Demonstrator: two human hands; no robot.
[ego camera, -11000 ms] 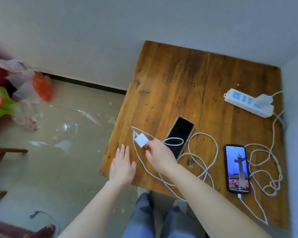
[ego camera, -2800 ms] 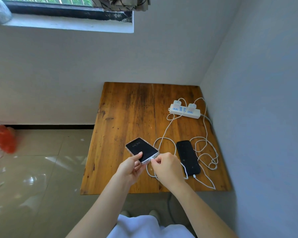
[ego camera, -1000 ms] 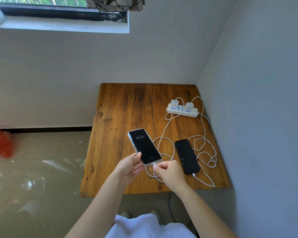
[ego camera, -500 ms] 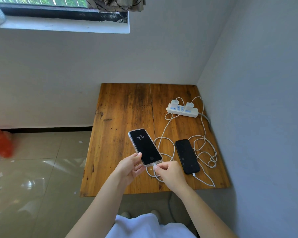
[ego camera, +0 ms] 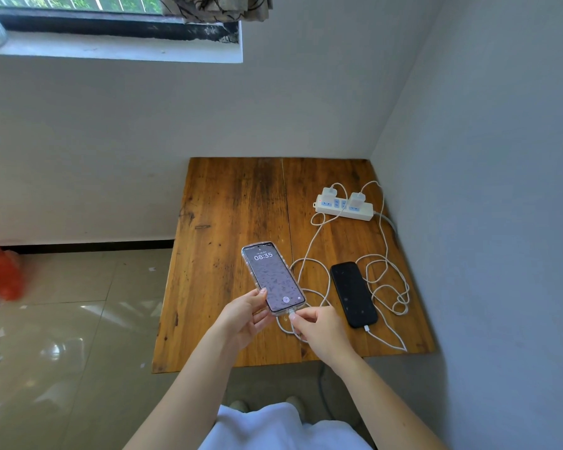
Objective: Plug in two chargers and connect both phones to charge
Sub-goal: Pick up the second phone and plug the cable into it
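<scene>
Now | left hand [ego camera: 241, 315] grips lit phone [ego camera: 273, 277] | right hand [ego camera: 319, 329] pinches cable plug [ego camera: 291, 311]

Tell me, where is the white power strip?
In the head view, the power strip lies on the far right of the wooden table, near the wall corner, beyond the dark phone, with two chargers plugged in.

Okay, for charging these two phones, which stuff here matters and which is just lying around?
Part of the job: lit phone, held by left hand; cable plug at right hand; dark phone; power strip; two chargers.

Just lying about: red bag; curtain.
</scene>
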